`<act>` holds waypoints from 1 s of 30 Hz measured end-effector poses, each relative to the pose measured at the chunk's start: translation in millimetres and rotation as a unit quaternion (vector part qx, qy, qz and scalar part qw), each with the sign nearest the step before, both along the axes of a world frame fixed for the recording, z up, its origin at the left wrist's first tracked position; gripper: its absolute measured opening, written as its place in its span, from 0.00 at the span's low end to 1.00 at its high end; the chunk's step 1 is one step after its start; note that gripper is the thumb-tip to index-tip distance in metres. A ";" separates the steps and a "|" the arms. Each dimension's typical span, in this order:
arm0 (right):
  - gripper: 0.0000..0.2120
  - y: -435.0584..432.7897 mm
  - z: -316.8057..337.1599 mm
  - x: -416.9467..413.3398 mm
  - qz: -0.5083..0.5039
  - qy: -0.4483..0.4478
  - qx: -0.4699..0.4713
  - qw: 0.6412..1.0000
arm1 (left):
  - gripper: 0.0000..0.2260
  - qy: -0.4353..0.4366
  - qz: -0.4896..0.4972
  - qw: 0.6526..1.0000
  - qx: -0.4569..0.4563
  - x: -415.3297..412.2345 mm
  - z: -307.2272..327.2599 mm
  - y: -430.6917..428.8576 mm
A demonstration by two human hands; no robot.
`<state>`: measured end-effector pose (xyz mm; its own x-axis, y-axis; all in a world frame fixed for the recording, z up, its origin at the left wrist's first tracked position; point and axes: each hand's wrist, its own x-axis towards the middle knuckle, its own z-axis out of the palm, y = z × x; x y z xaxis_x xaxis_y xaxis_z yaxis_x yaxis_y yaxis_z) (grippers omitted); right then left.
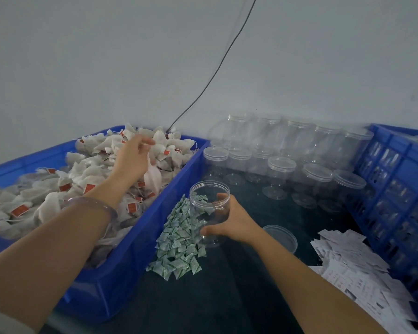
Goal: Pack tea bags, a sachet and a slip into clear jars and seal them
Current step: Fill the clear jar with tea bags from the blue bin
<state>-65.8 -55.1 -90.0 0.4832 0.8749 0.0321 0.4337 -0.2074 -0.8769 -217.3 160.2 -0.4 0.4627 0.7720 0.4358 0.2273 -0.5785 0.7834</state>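
Tea bags (pixel 58 189) heaped in blue bin (pixel 121 273) at left; left hand (pixel 133 157) over heap, grip pinching one tea bag (pixel 153 177) lifted clear of pile. Sachets (pixel 179 242) piled on dark desk (pixel 227 297) beside bin. Right hand (pixel 232 220) grip wrapped round open clear jar (pixel 209 208), upright. Loose lid (pixel 281 237) just right. Lidded jars (pixel 299 165) behind. Slips (pixel 355 261) piled far right against blue crate (pixel 396 189)

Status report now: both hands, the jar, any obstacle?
Left hand lifting tea bag over blue bin. Right hand grips open jar, empty. Path clear.
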 end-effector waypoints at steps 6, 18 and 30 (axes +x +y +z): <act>0.55 -2.1 3.3 -2.5 0.011 -0.011 -0.005 1.000 | 0.10 -0.178 -0.136 0.973 -0.061 30.2 49.3 -59.6; 0.44 -4.0 3.1 -1.5 0.022 -0.001 0.017 1.000 | 0.06 0.009 -0.235 0.971 0.051 46.1 22.0 -83.2; 0.41 6.3 -3.8 -3.0 0.040 0.013 0.002 0.999 | 0.22 0.594 -0.043 0.799 0.085 -19.1 -18.9 -1.2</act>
